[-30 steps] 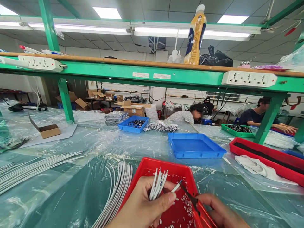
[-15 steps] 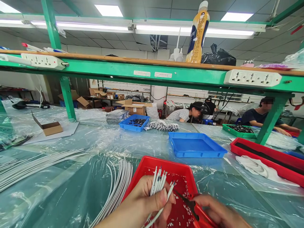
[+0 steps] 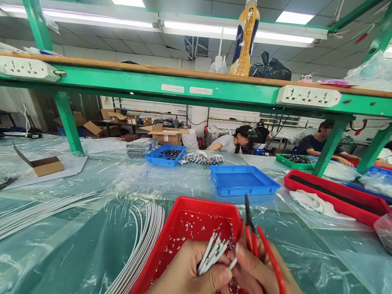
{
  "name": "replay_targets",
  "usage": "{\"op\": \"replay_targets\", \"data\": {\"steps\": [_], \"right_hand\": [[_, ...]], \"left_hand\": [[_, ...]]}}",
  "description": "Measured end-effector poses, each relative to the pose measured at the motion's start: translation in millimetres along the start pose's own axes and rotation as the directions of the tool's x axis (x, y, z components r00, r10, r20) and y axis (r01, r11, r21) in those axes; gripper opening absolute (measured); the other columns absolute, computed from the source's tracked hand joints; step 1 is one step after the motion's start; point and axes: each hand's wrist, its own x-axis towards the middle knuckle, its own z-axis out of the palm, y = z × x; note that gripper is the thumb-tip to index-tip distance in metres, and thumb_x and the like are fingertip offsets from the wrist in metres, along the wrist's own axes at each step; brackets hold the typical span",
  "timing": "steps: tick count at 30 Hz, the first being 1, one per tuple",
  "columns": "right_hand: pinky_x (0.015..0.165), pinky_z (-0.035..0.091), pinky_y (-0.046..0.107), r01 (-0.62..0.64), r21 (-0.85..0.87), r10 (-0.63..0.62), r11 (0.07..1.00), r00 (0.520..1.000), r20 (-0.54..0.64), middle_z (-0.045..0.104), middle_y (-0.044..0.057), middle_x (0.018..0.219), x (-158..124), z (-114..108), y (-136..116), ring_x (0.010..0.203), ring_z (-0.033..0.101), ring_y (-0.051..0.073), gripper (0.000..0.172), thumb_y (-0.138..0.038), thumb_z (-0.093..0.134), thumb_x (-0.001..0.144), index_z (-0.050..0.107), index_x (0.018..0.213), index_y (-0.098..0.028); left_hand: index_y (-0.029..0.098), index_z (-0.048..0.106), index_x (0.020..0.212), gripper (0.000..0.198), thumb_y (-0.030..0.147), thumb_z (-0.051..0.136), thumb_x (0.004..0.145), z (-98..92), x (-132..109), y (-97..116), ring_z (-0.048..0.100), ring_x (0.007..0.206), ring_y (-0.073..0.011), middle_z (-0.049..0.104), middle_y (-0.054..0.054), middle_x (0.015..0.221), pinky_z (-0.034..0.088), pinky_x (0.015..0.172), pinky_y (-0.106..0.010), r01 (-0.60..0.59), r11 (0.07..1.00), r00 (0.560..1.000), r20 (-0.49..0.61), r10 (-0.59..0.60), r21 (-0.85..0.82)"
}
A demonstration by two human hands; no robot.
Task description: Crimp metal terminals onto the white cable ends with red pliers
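My left hand (image 3: 196, 271) is closed around a bundle of white cables (image 3: 212, 253), their ends pointing up over a red tray (image 3: 176, 241). Red-handled pliers (image 3: 254, 241) with dark, pointed jaws sit in my right hand (image 3: 260, 267), jaws upward and away from the cables. The thumb and a finger of that hand also pinch the end of one white cable (image 3: 233, 262) beside the bundle. Small pale scraps (image 3: 190, 222) are scattered over the tray's floor. The lower parts of the held cables are hidden behind my hands.
More white cables (image 3: 141, 241) lie left of the red tray. A blue tray (image 3: 245, 191) stands behind it; a long red tray (image 3: 333, 200) and white cloth (image 3: 318, 204) are at right. A green shelf beam (image 3: 122, 84) with power strips crosses overhead. Two people (image 3: 225, 143) sit farther back.
The pliers have swung from jaws beside the cable ends to pointing upward. My right hand has moved left to the bundle and now pinches a cable. The view has shifted to the right.
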Motion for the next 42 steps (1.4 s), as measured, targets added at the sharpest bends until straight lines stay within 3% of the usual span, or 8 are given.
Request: {"op": "replay_targets", "data": {"steps": [4,10,16,20,24,30,36,42], "right_hand": [[0.038,0.032,0.017,-0.225,0.316,0.161,0.922,0.963,0.217,0.032,-0.013,0.029,3.6,1.5,4.1,0.028,0.018,0.003,0.036,-0.050,0.068,0.070,0.055,0.057,-0.019],[0.037,0.017,0.019,0.101,-0.128,-0.122,0.987,0.978,-0.168,0.040,-0.009,0.033,-1.9,1.2,0.7,0.033,0.027,0.003,0.033,-0.042,0.072,0.070,0.059,0.058,-0.014],[0.034,0.024,0.017,-0.168,0.422,0.081,0.891,0.973,0.217,0.029,-0.014,0.031,8.1,-2.9,9.6,0.024,0.018,0.001,0.025,-0.042,0.062,0.080,0.067,0.071,-0.019],[0.038,0.023,0.019,0.030,0.105,-0.036,0.994,0.998,0.059,0.039,-0.011,0.035,4.5,-5.4,2.3,0.028,0.023,0.001,0.031,-0.047,0.058,0.082,0.069,0.084,-0.018],[0.043,0.022,0.020,0.100,-0.194,-0.126,0.976,0.984,-0.129,0.044,-0.007,0.046,-3.9,0.1,-5.3,0.043,0.032,0.004,0.027,-0.042,0.073,0.069,0.064,0.068,-0.017],[0.037,0.020,0.018,-0.161,0.333,0.086,0.929,0.970,0.227,0.035,-0.011,0.039,0.3,5.7,9.1,0.033,0.023,0.003,0.031,-0.044,0.069,0.072,0.057,0.059,-0.018],[0.047,0.038,0.019,0.199,-0.030,-0.200,0.980,0.980,-0.009,0.062,0.001,0.052,-0.6,3.0,3.0,0.049,0.057,0.011,0.028,-0.034,0.071,0.073,0.054,0.062,-0.015],[0.042,0.038,0.019,0.086,0.219,-0.091,0.972,0.996,0.014,0.055,-0.005,0.043,5.0,1.9,14.5,0.033,0.044,0.005,0.034,-0.042,0.066,0.076,0.050,0.058,-0.018]], "left_hand": [[0.015,0.063,0.066,0.029,0.041,0.076,0.062,4.7,-2.7,3.2,0.043,0.056,-0.0075,0.052,0.004,0.061,0.029,0.053,-0.021,-0.022,0.985,0.997,-0.071,0.010,-0.170],[0.016,0.056,0.061,0.034,0.038,0.080,0.055,6.6,-1.7,9.9,0.037,0.048,-0.0059,0.049,0.007,0.054,0.028,0.051,-0.021,0.039,0.998,0.972,-0.231,-0.049,-0.051],[0.015,0.062,0.067,0.026,0.036,0.077,0.063,1.6,-2.0,5.7,0.051,0.057,-0.0101,0.058,0.002,0.063,0.037,0.060,-0.024,-0.044,0.977,0.992,-0.126,0.018,-0.208],[0.017,0.066,0.069,0.023,0.037,0.075,0.066,-2.7,0.2,7.5,0.038,0.052,-0.0080,0.050,0.004,0.058,0.032,0.056,-0.022,-0.064,0.993,0.981,-0.191,0.044,-0.097],[0.016,0.068,0.066,0.029,0.045,0.074,0.064,1.5,0.0,10.7,0.034,0.051,-0.0086,0.046,0.005,0.054,0.029,0.054,-0.024,-0.054,0.998,0.982,-0.181,0.049,-0.024],[0.019,0.064,0.059,0.018,0.028,0.080,0.059,7.0,-4.5,4.8,0.056,0.060,-0.0125,0.062,0.001,0.071,0.040,0.067,-0.031,-0.062,0.958,0.996,-0.075,0.043,-0.281],[0.015,0.069,0.069,0.036,0.048,0.077,0.058,-8.3,0.8,1.4,0.035,0.041,-0.0046,0.060,0.001,0.056,0.019,0.044,-0.021,0.163,0.967,0.986,0.008,-0.165,-0.197],[0.015,0.069,0.073,0.038,0.053,0.067,0.068,-9.8,2.4,-1.3,0.027,0.037,-0.0039,0.055,0.002,0.053,0.013,0.039,-0.023,0.118,0.975,0.991,0.091,-0.103,-0.189]]}}
